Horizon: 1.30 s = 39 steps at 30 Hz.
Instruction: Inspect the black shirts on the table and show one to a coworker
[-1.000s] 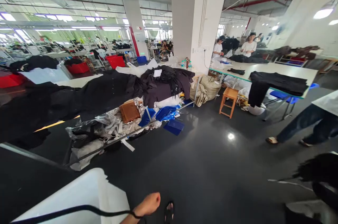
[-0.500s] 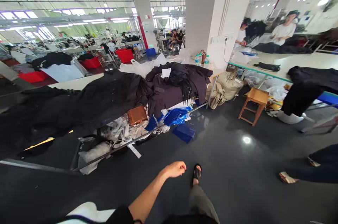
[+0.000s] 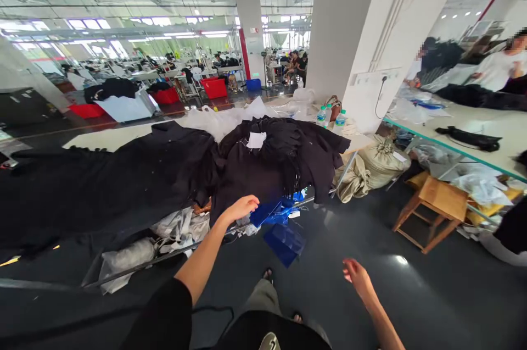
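Left hand (image 3: 240, 209) open, fingers spread, at near edge of black garment heap (image 3: 263, 174); contact cannot be confirmed; heap lies ahead and slightly right of this hand, long axis running left-right along bench rail (image 3: 173, 255); left hand nearer; right hand (image 3: 357, 277) open, empty, well apart, above floor; blue plastic bags (image 3: 267, 214) just below heap; woven sack (image 3: 382, 160) beyond, tied, bulging; red crates (image 3: 214, 88) far off, contents not visible.
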### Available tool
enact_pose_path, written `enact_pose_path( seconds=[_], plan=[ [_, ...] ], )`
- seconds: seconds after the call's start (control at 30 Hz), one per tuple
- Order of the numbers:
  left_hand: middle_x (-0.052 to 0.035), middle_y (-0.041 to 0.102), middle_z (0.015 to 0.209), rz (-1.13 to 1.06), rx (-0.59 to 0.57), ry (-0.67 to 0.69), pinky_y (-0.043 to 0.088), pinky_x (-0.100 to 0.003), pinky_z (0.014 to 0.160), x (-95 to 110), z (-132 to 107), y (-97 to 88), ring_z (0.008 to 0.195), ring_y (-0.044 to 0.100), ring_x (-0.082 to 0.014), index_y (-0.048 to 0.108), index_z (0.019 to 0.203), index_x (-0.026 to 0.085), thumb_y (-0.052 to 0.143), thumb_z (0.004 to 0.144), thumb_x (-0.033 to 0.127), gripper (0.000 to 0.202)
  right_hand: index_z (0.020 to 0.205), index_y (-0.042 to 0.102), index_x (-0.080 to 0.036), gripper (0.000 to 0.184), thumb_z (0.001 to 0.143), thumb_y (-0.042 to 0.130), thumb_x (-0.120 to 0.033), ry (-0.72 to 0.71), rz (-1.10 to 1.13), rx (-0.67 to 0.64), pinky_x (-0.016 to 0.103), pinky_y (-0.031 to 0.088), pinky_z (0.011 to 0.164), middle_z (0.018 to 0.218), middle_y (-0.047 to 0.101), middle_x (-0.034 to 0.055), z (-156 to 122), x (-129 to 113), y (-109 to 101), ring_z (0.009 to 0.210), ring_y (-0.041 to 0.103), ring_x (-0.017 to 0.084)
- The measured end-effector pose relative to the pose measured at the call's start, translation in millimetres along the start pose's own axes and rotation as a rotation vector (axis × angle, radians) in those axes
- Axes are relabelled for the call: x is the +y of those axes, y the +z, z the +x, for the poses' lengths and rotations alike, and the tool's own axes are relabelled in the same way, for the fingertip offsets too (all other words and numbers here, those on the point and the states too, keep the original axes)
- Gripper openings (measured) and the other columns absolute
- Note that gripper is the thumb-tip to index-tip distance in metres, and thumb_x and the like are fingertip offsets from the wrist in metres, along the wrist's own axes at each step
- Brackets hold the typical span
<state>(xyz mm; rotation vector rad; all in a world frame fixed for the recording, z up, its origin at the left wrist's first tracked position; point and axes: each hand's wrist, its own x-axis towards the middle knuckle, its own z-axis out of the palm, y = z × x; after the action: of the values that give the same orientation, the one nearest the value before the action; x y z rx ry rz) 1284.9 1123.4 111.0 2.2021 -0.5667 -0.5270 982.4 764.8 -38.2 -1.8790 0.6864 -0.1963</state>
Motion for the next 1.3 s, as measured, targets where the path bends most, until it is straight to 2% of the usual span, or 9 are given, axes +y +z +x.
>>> enact_pose_path(
  seconds=[0.1, 0.3, 0.4, 0.5, 0.63, 0.8, 0.93, 1.1, 1.3],
  plan=[
    [-0.008, 0.074, 0.099, 0.044, 0.097, 0.059, 0.052, -0.028, 0.078, 10.5, 84.7, -49.9, 0.088, 0.07, -0.0176, 0.065, 0.104, 0.014, 0.045, 0.088, 0.023, 0.027, 0.091, 0.07, -0.017, 0.053, 0.073, 0.053, -0.064, -0.047, 0.105, -0.054, 0.036, 0.06, 0.064, 0.072, 0.07, 0.0077, 75.1, -40.1, 30.1, 0.065, 0.07, 0.024],
    [-0.0145, 0.064, 0.126, 0.199, 0.321, 0.223, 0.042, -0.033, 0.103, 35.8, 277.0, -138.8, 0.115, 0.059, -0.019, 0.059, 0.121, 0.006, 0.04, 0.094, 0.008, 0.033, 0.099, 0.071, -0.016, 0.054, 0.082, 0.056, -0.065, -0.111, 0.118, -0.164, 0.037, 0.059, 0.072, 0.075, 0.069, 0.0065, 160.9, -107.2, 78.8, 0.072, 0.069, 0.024],
    [-0.0156, 0.059, 0.13, 0.297, 0.329, 0.256, 0.039, -0.036, 0.106, 28.5, 350.8, -156.9, 0.121, 0.052, -0.023, 0.058, 0.125, 0.007, 0.052, 0.089, 0.004, 0.037, 0.102, 0.07, -0.014, 0.058, 0.083, 0.055, -0.067, -0.051, 0.102, -0.087, 0.039, 0.06, 0.075, 0.08, 0.07, 0.0087, 204.6, -127.4, 92.6, 0.076, 0.07, 0.026],
    [-0.0143, 0.06, 0.122, 0.371, 0.292, 0.242, 0.041, -0.04, 0.102, 5.6, 391.8, -156.7, 0.119, 0.051, -0.0288, 0.065, 0.113, 0.013, 0.063, 0.081, 0.004, 0.034, 0.103, 0.069, -0.014, 0.056, 0.086, 0.053, -0.065, -0.053, 0.071, -0.048, 0.038, 0.059, 0.076, 0.083, 0.07, 0.0089, 246.6, -154.1, 107.6, 0.077, 0.07, 0.025],
    [-0.0136, 0.059, 0.116, 0.407, 0.278, 0.204, 0.042, -0.043, 0.098, -23.0, 403.6, -146.9, 0.119, 0.049, -0.0321, 0.069, 0.101, 0.017, 0.062, 0.085, 0.012, 0.018, 0.104, 0.069, -0.016, 0.051, 0.09, 0.051, -0.061, -0.116, 0.029, -0.097, 0.034, 0.056, 0.078, 0.083, 0.071, 0.0083, 293.9, -204.2, 133.1, 0.08, 0.068, 0.023],
    [-0.0099, 0.061, 0.117, 0.36, 0.29, 0.144, 0.041, -0.042, 0.097, -33.8, 395.6, -135.8, 0.115, 0.051, -0.028, 0.071, 0.107, 0.02, 0.058, 0.091, 0.018, 0.021, 0.106, 0.069, -0.018, 0.045, 0.092, 0.048, -0.055, -0.209, -0.028, -0.21, 0.032, 0.054, 0.081, 0.09, 0.072, 0.0085, 368.7, -268.2, 160.8, 0.085, 0.067, 0.022],
    [-0.0097, 0.063, 0.106, 0.287, 0.315, 0.037, 0.042, -0.042, 0.092, -27.0, 396.3, -131.4, 0.107, 0.053, -0.0282, 0.072, 0.091, 0.017, 0.064, 0.085, 0.021, 0.011, 0.108, 0.067, -0.015, 0.042, 0.084, 0.051, -0.046, -0.24, -0.14, -0.021, 0.042, 0.05, 0.099, 0.114, 0.068, 0.0156, 450.4, -303.7, 177.1, 0.106, 0.064, 0.028],
    [-0.003, 0.06, 0.084, 0.163, 0.411, -0.029, 0.045, -0.034, 0.085, 15.4, 394.0, -140.9, 0.087, 0.055, -0.0185, 0.06, 0.066, 0.017, 0.059, 0.079, 0.012, 0.014, 0.118, 0.062, -0.009, 0.051, 0.08, 0.056, -0.043, -0.203, -0.184, -0.056, 0.05, 0.048, 0.101, 0.109, 0.069, 0.021, 513.9, -320.5, 181.6, 0.106, 0.066, 0.034],
    [0.0005, 0.05, 0.077, 0.057, 0.621, 0.264, 0.041, -0.03, 0.074, 99.4, 322.5, -177.5, 0.078, 0.05, -0.0151, 0.04, 0.061, 0.02, 0.054, 0.067, 0.007, 0.02, 0.116, 0.07, -0.02, 0.059, 0.078, 0.067, -0.065, 0.015, 0.256, -0.735, 0.048, 0.051, 0.102, 0.112, 0.074, 0.0109, 487.5, -349.4, 178.8, 0.111, 0.067, 0.031]
  ],
)
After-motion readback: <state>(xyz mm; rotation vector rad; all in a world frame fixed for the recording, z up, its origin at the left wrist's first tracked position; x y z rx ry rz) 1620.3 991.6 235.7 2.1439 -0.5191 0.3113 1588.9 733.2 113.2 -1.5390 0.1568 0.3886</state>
